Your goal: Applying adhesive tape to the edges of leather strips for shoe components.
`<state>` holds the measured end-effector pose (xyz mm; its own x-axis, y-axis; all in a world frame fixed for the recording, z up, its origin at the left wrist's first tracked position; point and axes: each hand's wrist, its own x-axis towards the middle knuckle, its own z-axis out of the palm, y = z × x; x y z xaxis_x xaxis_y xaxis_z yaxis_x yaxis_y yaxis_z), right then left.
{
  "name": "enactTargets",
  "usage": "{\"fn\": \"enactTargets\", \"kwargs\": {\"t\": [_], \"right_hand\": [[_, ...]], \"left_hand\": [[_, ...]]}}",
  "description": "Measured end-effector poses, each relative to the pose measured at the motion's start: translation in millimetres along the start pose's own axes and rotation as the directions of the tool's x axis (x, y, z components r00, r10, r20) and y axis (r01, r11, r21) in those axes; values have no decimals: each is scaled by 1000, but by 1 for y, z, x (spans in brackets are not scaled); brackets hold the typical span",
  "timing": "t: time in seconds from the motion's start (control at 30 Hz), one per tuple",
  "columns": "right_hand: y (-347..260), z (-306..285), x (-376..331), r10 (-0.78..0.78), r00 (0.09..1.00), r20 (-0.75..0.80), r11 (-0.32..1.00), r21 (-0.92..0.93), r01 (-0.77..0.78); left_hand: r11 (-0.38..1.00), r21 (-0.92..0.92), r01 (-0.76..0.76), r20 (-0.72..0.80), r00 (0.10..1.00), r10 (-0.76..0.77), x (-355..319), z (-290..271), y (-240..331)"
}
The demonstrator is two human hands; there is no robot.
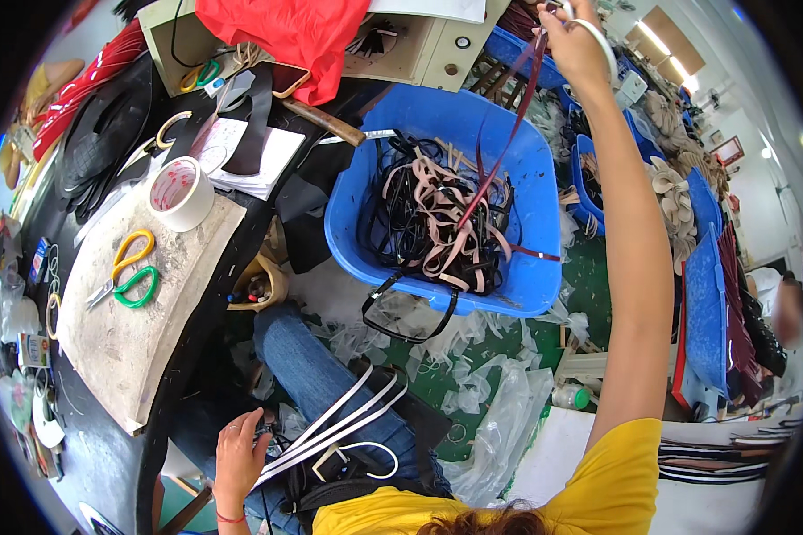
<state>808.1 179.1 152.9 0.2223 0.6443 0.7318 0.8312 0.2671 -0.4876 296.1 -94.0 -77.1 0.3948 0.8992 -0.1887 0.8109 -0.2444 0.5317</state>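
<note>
Far left, edge of the dark worktable [107,446]: small printed packets and cards [32,349], flat, mixed colours, too small to make out. A little blue-and-white label [39,259] lies just above them. Red straps [89,80] bundled at the upper left beside a pile of black ones [107,143].

On the table, a pale grey work board [143,330], stained and worn. Two pairs of scissors lie crossed on it: yellow-handled scissors [132,250] and green-handled scissors [138,287]. A roll of white tape [180,193] stands at the board's upper corner. White paper sheets [259,156] beyond it, a black strap across them.

Top centre: beige cardboard box [419,45], a red cloth [299,36] draped over it.

Left hand [239,459], low in the picture over the lap in blue jeans [312,374], fingers closed around the ends of several white straps [339,423] that fan out to the right.

Centre: blue plastic tub [526,178] on the floor, heaped with tangled black, tan and pink straps [433,218]. A black loop hangs over its near rim.

Right hand [573,40], raised high, pinching a long dark red strap [509,125]; the strap runs down into the tub's heap. A white band is around the same hand.

Floor green [598,285], littered with clear plastic scraps [473,374]. Right side: more blue bins [705,303] with folded tan pieces; bright ceiling lights far back.
</note>
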Motion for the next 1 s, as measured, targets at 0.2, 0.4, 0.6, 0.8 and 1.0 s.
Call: {"fn": "enactTargets", "kwargs": {"t": [0.2, 0.4, 0.6, 0.8, 1.0], "right_hand": [[75, -2, 21, -240, 949, 202, 854, -422, 306], [51, 31, -127, -78, 988, 133, 886, -446, 129], [95, 49, -294, 416, 807, 418, 877, -418, -236], [77, 81, -324, 681, 647, 344, 732, -358, -580], [70, 65, -252, 853, 458, 252, 391, 275, -879]], "left_hand": [[998, 22, 54, 10, 998, -54, -6, -1, -5], [994, -17, 107, 16, 994, -107, -12, 2, -9], [994, -2, 111, 49, 993, -111, -12, 7, -20], [997, 10, 80, 15, 997, -81, -6, 7, -13], [998, -2, 62, -14, 998, -62, -9, 5, -15]]}}
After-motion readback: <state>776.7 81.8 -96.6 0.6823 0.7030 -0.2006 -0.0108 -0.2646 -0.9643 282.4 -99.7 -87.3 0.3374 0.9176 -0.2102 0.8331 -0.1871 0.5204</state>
